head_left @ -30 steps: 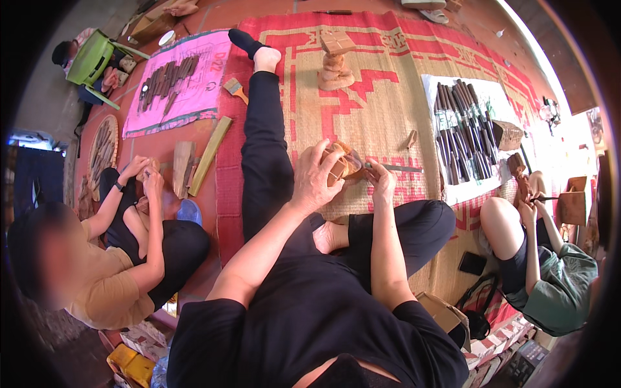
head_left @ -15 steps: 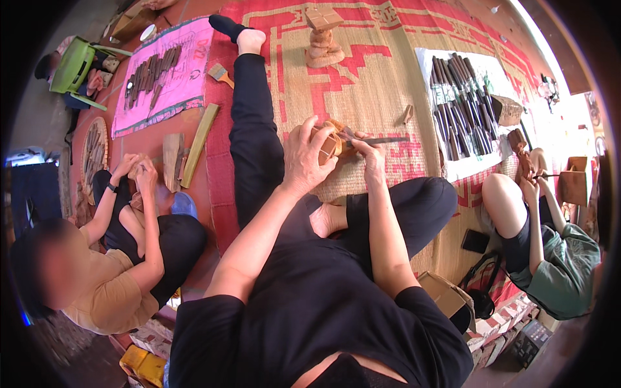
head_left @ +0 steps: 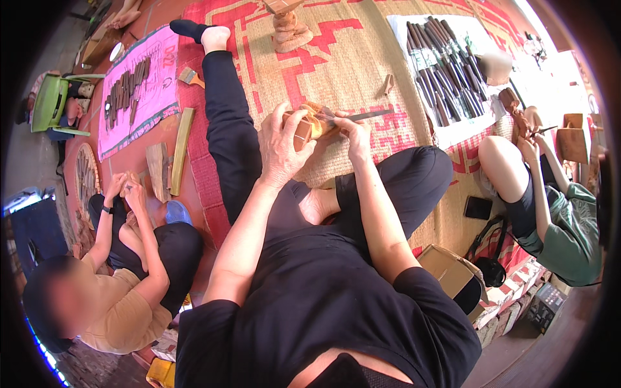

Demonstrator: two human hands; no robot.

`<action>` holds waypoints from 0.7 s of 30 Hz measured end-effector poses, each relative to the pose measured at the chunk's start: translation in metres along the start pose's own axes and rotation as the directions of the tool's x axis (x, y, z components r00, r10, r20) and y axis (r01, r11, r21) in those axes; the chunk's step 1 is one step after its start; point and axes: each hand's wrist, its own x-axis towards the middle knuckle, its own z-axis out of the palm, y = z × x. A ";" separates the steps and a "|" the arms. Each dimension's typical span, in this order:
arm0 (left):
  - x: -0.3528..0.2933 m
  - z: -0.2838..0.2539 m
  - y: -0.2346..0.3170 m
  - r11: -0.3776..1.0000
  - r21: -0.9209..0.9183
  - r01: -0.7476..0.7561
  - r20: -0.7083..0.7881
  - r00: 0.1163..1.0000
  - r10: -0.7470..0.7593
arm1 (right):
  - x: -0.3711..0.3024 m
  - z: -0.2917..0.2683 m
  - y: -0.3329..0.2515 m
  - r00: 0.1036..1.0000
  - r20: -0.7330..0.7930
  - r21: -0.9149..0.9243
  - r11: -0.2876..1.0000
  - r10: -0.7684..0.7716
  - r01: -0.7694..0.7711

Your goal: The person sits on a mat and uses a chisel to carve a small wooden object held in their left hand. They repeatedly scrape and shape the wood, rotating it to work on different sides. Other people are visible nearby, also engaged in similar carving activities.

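My left hand (head_left: 282, 145) wraps round a small carved wooden piece (head_left: 315, 128), fingers over its squared, light-brown end. The piece's far end is rounded and carved. Closed round a slim carving tool (head_left: 375, 115), my right hand (head_left: 356, 137) sits against the carving's right side. A dark, flat length of the tool sticks out to the right. Its other end, at the wood, is hidden by my fingers, so whether it touches the wood cannot be made out. Both hands are above the woven mat (head_left: 336, 64), beyond my bent leg.
Many dark-handled tools (head_left: 446, 71) lie on a white sheet at right, others (head_left: 129, 90) on a pink cloth. A carved figure (head_left: 289, 32) stands ahead. Left are a brush (head_left: 191, 77) and wood strips (head_left: 182, 152). People sit close on both sides; a phone (head_left: 478, 207) lies right.
The whole view has shifted, so most of the scene ahead sits farther left and higher. Both hands keep their hold on the carving and the tool, with little change in pose.
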 end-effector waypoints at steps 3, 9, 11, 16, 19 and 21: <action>-0.001 0.002 0.000 1.000 -0.003 -0.003 -0.002 1.000 0.003 | 0.002 -0.009 -0.003 0.998 -0.039 0.159 0.986 0.056 -0.049; 0.000 0.001 0.000 1.000 -0.013 0.009 -0.001 1.000 -0.009 | 0.003 0.004 0.008 0.992 0.056 0.018 0.993 -0.114 0.113; -0.001 -0.001 0.003 1.000 -0.012 0.002 0.018 1.000 -0.001 | 0.001 0.001 0.001 1.000 0.003 0.125 0.992 -0.001 0.001; -0.002 0.001 0.001 1.000 -0.011 -0.006 0.016 1.000 0.006 | 0.002 -0.007 -0.005 0.994 -0.073 0.217 0.974 0.086 -0.068; -0.002 0.000 0.003 1.000 -0.006 -0.016 0.029 0.999 0.016 | 0.005 0.000 0.002 0.998 -0.002 0.138 0.988 -0.066 0.066; -0.002 -0.001 0.004 0.999 -0.004 -0.032 0.051 0.998 0.033 | 0.001 0.003 0.001 0.999 0.001 0.106 0.993 -0.041 0.041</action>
